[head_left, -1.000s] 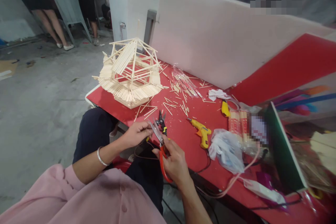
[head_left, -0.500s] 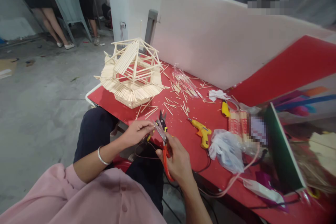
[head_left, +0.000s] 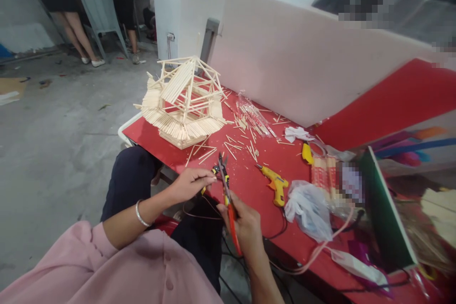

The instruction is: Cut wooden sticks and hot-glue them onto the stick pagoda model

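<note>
At near edge of red desk (head_left: 249,185), we see right hand (head_left: 245,228) clenched on red handles of scissors (head_left: 228,194). Scissors long, thin, blades dark, pointing up and away, shut or nearly so. Left hand (head_left: 188,184) pinches small piece right beside blades; piece too small to tell. Stick house (head_left: 183,102) stands further back. Yellow glue gun (head_left: 274,183) lies near right hand.

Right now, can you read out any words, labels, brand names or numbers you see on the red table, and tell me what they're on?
None can be read.
Chopstick packets: red printed pattern, too blurred to read.
Yellow glue gun: no legible marking.
Red-handled scissors in the right hand: no legible marking.
Patches by the packets and on the wall are pixelated.
</note>
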Demonstrator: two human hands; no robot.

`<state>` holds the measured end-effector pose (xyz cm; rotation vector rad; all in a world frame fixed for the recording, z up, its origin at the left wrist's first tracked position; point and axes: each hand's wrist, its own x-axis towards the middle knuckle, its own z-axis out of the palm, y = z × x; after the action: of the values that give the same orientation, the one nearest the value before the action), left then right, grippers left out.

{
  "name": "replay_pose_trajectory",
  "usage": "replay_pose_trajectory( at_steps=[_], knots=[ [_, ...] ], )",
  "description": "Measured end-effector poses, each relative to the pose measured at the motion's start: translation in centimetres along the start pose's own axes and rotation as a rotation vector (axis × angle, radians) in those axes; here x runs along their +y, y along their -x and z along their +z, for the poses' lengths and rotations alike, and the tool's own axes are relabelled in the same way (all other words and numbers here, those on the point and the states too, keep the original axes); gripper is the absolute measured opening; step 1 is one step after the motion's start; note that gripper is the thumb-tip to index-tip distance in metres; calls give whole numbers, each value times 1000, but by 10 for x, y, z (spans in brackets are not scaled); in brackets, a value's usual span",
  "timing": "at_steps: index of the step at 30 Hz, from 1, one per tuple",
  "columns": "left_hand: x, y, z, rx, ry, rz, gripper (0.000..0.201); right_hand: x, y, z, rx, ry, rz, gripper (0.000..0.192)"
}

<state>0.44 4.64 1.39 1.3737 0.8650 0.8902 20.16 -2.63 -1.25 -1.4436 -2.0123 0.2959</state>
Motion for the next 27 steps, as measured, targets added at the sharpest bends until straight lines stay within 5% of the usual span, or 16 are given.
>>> replay_pose_trajectory(
  at_steps=[4,8,14,19,22,25,27],
  knots=[
    [-1,-1,-1,-5,300,-140,34,10,2,-8,74,174,173,52],
    [0,1,-8,-24,568,-209,36,30,3,-23,-46,632,484,55],
    [9,4,-17,-3,725,-224,28,54,13,-27,-109,785,417,44],
    [18,7,-22,20,730,-224,27,49,9,-29,-179,797,445,37],
    [21,9,-25,31,711,-227,28,26,-7,-31,-15,685,352,31],
    [24,11,-28,35,659,-229,32,-13,-36,-29,213,244,196,30],
    [27,11,-30,31,615,-217,34,-43,-61,-26,198,-62,142,25]
  ],
)
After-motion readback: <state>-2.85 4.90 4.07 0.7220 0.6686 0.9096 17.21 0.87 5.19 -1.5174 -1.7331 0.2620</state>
